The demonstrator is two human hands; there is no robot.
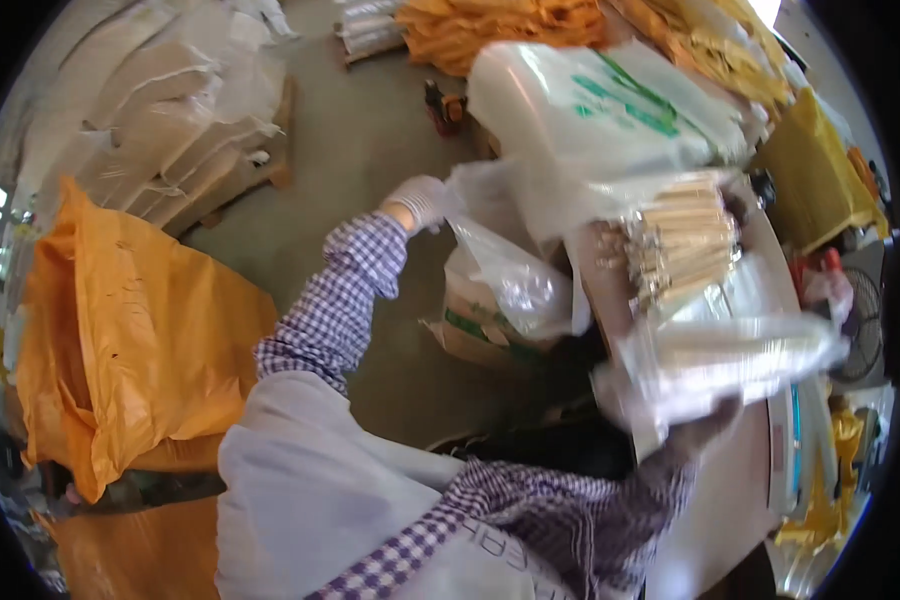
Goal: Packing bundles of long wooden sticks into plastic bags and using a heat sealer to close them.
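A: What is held by the left hand?

B: A clear plastic bag is gripped at its top edge; the gloved fingers are closed on the film. The bag hangs over an open cardboard box on the floor.

A: And the right hand?

B: It is blurred and largely hidden beneath a clear packet of pale sticks, which is carried above the edge of the round surface. Whether its fingers are together or apart cannot be told.

A: What is seen behind the packet?

B: A bundle of wooden sticks in clear wrap is stacked just beyond it, under a large white sack with green print.

A: What else is shown?

B: 1 big orange sack is stood at the left, white sacks on a pallet are piled behind it, and more orange sacks are heaped at the top.
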